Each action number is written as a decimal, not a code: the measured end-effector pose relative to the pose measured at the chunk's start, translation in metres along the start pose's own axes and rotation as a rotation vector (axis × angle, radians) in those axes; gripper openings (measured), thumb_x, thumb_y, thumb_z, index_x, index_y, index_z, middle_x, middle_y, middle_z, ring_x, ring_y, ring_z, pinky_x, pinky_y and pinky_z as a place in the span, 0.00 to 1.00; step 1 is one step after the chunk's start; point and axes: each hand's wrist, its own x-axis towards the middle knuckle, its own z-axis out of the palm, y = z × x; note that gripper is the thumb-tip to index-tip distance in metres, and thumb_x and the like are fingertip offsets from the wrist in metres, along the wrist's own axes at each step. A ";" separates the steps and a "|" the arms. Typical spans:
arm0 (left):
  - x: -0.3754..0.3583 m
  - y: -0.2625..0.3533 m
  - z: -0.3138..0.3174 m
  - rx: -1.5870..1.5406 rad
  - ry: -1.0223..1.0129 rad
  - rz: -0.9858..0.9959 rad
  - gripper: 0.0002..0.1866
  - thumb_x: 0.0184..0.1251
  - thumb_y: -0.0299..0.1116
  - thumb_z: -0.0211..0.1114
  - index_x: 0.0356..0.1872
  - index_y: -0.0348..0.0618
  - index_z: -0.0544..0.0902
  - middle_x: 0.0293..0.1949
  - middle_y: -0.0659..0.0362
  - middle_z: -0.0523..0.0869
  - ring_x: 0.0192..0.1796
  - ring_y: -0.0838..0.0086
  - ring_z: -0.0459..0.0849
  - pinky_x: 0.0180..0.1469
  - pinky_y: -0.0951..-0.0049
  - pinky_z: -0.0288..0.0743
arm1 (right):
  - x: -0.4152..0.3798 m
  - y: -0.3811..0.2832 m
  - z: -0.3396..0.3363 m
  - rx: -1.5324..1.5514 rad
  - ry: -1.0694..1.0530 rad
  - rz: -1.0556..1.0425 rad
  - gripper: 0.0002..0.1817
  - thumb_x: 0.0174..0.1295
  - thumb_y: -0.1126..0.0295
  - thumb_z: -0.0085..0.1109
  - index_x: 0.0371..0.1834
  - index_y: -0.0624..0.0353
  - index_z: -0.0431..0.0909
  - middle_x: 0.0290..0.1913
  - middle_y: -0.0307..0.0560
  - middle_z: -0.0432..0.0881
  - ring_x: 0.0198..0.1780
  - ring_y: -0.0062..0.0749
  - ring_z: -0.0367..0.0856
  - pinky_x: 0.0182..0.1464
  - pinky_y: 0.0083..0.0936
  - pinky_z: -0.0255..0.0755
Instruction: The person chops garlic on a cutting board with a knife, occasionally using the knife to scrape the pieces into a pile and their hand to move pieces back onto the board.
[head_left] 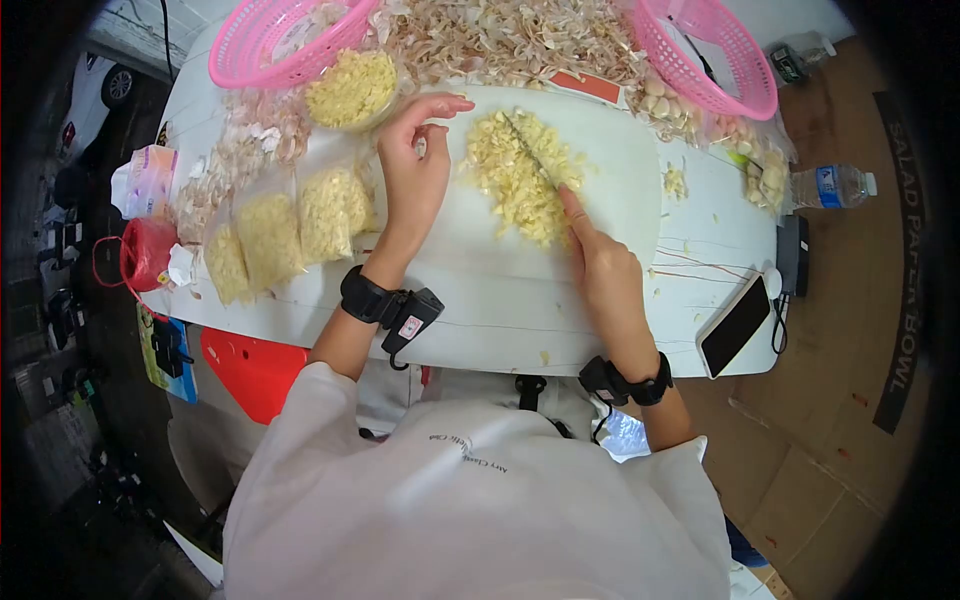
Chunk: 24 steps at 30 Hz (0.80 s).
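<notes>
A white cutting board point(440, 262) carries a heap of chopped garlic point(515, 195). My right hand point(605, 265) grips a knife point(532, 152), whose narrow blade lies over the garlic and points up and left. Left of the heap, my left hand point(418, 165) is raised over the board's edge, fingers curved and apart, holding nothing. Just beyond it stands a full container of chopped garlic point(352, 88). Filled clear bags of chopped garlic point(268, 240) lie to the left of my left wrist.
Garlic skins point(490, 42) cover the far side between a pink basket point(228, 50) and another pink basket point(755, 75). Garlic cloves point(768, 180), a water bottle point(833, 187) and a phone point(735, 327) are on the right. Red twine point(150, 253) sits left.
</notes>
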 end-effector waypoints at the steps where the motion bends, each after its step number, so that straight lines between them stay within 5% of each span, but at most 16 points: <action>1: 0.001 0.000 0.001 0.014 -0.005 -0.023 0.18 0.58 0.12 0.48 0.40 0.38 0.85 0.43 0.59 0.88 0.46 0.75 0.83 0.44 0.79 0.72 | 0.001 -0.002 -0.003 -0.001 -0.035 0.024 0.25 0.70 0.72 0.53 0.71 0.47 0.69 0.30 0.58 0.84 0.28 0.51 0.83 0.28 0.42 0.74; 3: 0.002 0.002 0.001 0.016 0.000 -0.034 0.17 0.59 0.13 0.49 0.40 0.37 0.85 0.43 0.59 0.88 0.46 0.75 0.83 0.43 0.79 0.73 | 0.004 0.003 -0.006 -0.002 -0.070 0.044 0.24 0.70 0.72 0.52 0.70 0.49 0.70 0.33 0.59 0.85 0.30 0.51 0.84 0.32 0.40 0.77; 5: 0.000 0.003 0.000 0.025 0.007 -0.049 0.16 0.61 0.14 0.50 0.40 0.37 0.85 0.43 0.59 0.88 0.46 0.76 0.83 0.42 0.79 0.73 | 0.011 0.020 -0.012 0.465 0.057 -0.071 0.22 0.71 0.74 0.52 0.68 0.52 0.72 0.40 0.62 0.85 0.37 0.50 0.86 0.40 0.33 0.78; 6: 0.000 0.003 0.000 0.003 0.015 -0.092 0.14 0.63 0.16 0.51 0.40 0.37 0.85 0.43 0.59 0.88 0.45 0.76 0.83 0.41 0.78 0.73 | 0.013 0.017 -0.025 0.498 -0.030 0.030 0.21 0.71 0.75 0.51 0.67 0.54 0.73 0.46 0.62 0.85 0.41 0.49 0.87 0.46 0.30 0.76; 13: 0.001 0.008 -0.005 0.143 -0.045 -0.217 0.10 0.71 0.29 0.56 0.40 0.38 0.86 0.45 0.61 0.87 0.44 0.78 0.82 0.39 0.78 0.72 | 0.014 0.017 -0.039 0.393 0.052 0.077 0.21 0.71 0.75 0.51 0.67 0.53 0.73 0.47 0.60 0.85 0.42 0.48 0.86 0.46 0.31 0.76; 24: 0.000 0.008 -0.002 0.354 -0.025 -0.076 0.16 0.58 0.20 0.62 0.45 0.49 0.87 0.48 0.66 0.84 0.44 0.78 0.81 0.40 0.77 0.72 | 0.012 0.013 -0.048 0.405 0.080 0.016 0.23 0.70 0.76 0.52 0.69 0.52 0.71 0.46 0.60 0.85 0.43 0.51 0.86 0.46 0.30 0.77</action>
